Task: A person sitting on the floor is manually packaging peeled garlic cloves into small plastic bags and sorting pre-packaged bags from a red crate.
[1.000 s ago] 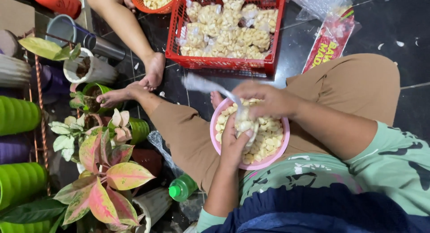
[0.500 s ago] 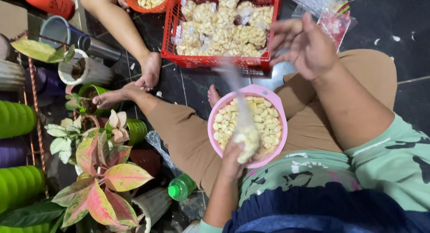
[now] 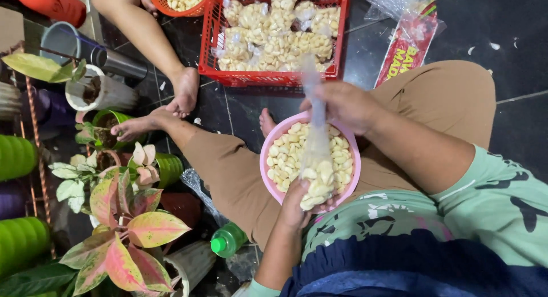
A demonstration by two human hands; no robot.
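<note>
A pink bowl [image 3: 264, 163] full of peeled garlic cloves rests on my lap. Above it stands a narrow clear plastic bag [image 3: 317, 170], its lower part packed with cloves. My left hand [image 3: 294, 204] cups the bag's filled bottom at the bowl's near rim. My right hand [image 3: 345, 105] grips the bag's empty neck just over the bowl's far rim and holds it stretched upright.
A red crate [image 3: 251, 79] of filled garlic bags sits beyond the bowl, with an orange basket [image 3: 171, 8] of cloves behind it. Another person's foot [image 3: 185, 91] rests left of the crate. Potted plants [image 3: 125, 217], a green-capped bottle [image 3: 227, 241] and a red packet [image 3: 408, 43] lie around.
My right hand has come down from beside the red crate and closed on the bag's neck. The bag now stands taut between both hands.
</note>
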